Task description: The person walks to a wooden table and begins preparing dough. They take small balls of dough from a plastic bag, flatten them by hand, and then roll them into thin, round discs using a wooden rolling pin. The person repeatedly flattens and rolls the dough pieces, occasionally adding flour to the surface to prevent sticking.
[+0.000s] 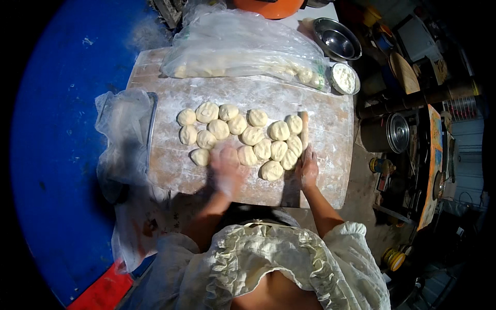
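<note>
Several flattened balls of dough [252, 136] lie grouped on a floured wooden board [174, 170]. My left hand [228, 168], blurred, is over a dough piece at the group's near edge; its fingers are too smeared to tell whether they grip it. At the group's right side, my right hand [308, 168] rests at the near end of a wooden rolling pin [305, 126], fingers pointing away from me. Whether it grips the pin is unclear. One dough ball [272, 171] sits between the hands, nearer to me than most others.
Clear plastic sheeting [248, 46] covers more dough along the board's far edge. A bowl of flour [345, 78] and a steel bowl [337, 38] stand at the far right. A plastic-covered metal tray [152, 131] lies at the left. A lidded pot [397, 133] stands farther right.
</note>
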Demonstrator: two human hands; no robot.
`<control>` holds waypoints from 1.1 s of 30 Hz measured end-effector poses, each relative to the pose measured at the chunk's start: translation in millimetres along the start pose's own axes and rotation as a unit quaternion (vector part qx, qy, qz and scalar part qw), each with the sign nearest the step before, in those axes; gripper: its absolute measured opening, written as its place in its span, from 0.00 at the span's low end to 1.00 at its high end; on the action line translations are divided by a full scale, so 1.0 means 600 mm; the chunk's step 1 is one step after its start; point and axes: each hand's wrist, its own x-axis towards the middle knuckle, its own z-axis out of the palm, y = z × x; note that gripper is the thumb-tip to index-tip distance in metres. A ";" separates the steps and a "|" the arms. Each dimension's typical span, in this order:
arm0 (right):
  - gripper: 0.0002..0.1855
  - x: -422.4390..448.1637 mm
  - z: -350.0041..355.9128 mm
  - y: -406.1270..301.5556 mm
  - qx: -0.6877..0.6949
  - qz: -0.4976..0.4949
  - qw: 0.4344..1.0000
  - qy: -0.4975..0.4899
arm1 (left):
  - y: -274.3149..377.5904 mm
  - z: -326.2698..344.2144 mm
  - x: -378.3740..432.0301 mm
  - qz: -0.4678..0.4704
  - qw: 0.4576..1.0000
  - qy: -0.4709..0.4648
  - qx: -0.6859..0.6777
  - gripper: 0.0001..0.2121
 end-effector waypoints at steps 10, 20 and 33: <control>0.40 0.131 0.092 -0.149 -0.002 -0.077 0.992 -0.105 | -0.068 0.048 0.047 0.217 0.974 0.050 -0.030 0.21; 0.38 0.203 0.087 -0.194 0.001 -0.057 0.991 -0.124 | -0.225 -0.049 -0.010 -0.077 0.960 0.254 -0.091 0.27; 0.23 0.345 0.046 -0.016 0.013 -0.169 0.983 0.064 | -0.251 -0.008 0.091 -0.242 0.945 0.219 0.022 0.31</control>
